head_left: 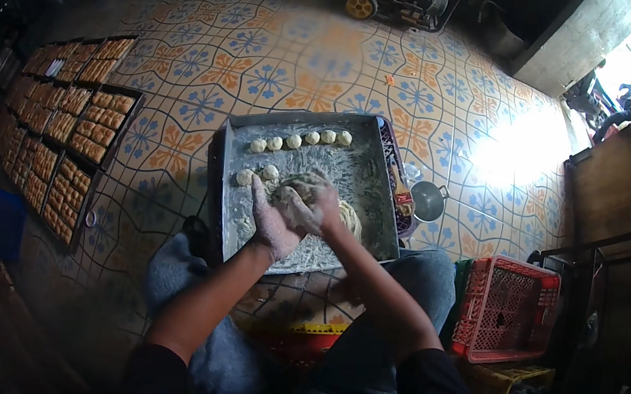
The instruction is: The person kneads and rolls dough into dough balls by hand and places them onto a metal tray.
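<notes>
Eight dough balls [312,138] lie in one metal tray [368,174]: six in a row beyond the fingers, two just beyond and left of them. One larger dough mass [351,218] shares the tray, beside the right hand [316,206], whose fingers curl inward against the left hand [279,229] (I cannot tell whether they pinch dough). The left thumb stands apart. Right of the fingers, outside the tray, sits one metal pot [429,203].

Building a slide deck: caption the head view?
Floury left hand and right hand meet over a tray with dough balls.
</notes>
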`<state>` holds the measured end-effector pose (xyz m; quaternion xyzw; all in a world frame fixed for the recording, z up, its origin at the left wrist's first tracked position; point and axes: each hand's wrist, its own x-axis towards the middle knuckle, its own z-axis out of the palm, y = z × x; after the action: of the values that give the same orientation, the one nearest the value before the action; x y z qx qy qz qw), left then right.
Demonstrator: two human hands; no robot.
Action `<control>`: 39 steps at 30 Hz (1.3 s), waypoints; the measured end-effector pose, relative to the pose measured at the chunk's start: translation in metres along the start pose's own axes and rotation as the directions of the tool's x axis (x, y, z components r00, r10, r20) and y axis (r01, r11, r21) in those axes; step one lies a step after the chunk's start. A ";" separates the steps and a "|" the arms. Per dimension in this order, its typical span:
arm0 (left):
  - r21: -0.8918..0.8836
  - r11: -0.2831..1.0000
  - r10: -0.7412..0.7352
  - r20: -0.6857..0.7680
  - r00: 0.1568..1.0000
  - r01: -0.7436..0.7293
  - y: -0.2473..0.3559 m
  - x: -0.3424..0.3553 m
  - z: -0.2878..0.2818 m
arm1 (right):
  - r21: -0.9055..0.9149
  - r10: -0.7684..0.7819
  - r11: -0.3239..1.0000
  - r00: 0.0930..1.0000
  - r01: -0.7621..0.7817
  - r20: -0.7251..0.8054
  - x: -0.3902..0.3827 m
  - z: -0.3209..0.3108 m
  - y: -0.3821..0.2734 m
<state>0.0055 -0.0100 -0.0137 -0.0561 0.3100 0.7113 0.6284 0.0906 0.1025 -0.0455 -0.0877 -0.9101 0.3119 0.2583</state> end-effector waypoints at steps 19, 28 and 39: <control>-0.181 0.972 -0.065 0.397 0.915 0.147 -0.005 0.003 -0.022 | -0.010 -0.123 0.992 0.974 0.123 -0.192 -0.030 0.035 -0.011; -0.018 0.996 -0.081 0.075 0.994 0.083 0.006 -0.009 -0.028 | -0.160 0.035 0.986 0.999 -0.037 -0.012 -0.041 0.048 0.029; -0.177 0.982 0.044 0.575 0.817 0.072 0.016 0.002 0.007 | -0.129 -0.238 0.970 0.907 0.205 -0.346 -0.001 0.016 -0.037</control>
<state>-0.0080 -0.0047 -0.0031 0.0993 0.0354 0.7164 0.6897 0.0826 0.0644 -0.0341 -0.0508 -0.8647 0.2178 0.4498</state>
